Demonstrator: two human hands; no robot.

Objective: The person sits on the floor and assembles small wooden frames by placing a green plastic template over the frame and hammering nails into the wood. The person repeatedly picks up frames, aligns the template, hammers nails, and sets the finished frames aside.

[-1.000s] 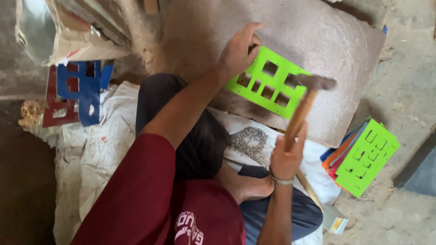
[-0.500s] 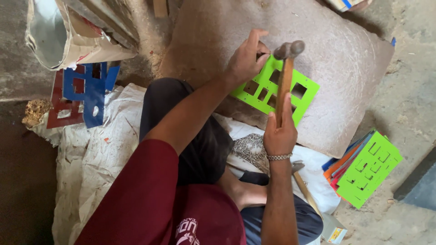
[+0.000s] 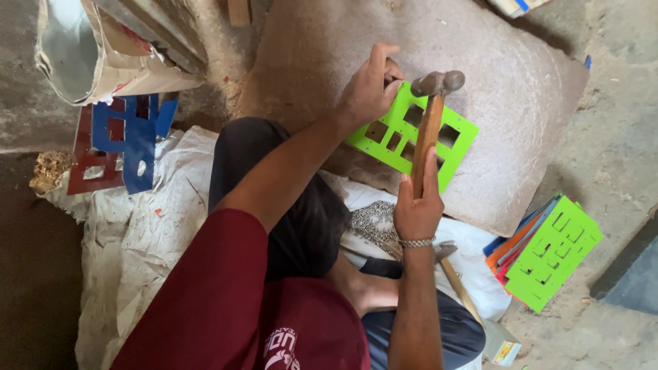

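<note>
A bright green plastic sheet with rectangular cut-outs (image 3: 454, 137) lies on a large flat stone slab (image 3: 507, 75). My left hand (image 3: 370, 85) presses down on the sheet's upper left corner. My right hand (image 3: 418, 205) grips the wooden handle of a hammer (image 3: 428, 130), whose metal head (image 3: 439, 83) hangs just above the sheet's top edge, the handle crossing the middle of the sheet. I sit cross-legged by the slab's near edge.
A stack of coloured cut-out sheets topped by a green one (image 3: 552, 250) lies at the right. Blue and red cut-out pieces (image 3: 127, 140) sit at the left beside a sack (image 3: 96, 51). White sacking (image 3: 137, 233) covers the ground; a second hammer handle (image 3: 458, 284) lies near my leg.
The hammer has swung from tilted to the right, off the green sheet, to nearly upright over its middle. My left hand has stayed on the sheet's corner.
</note>
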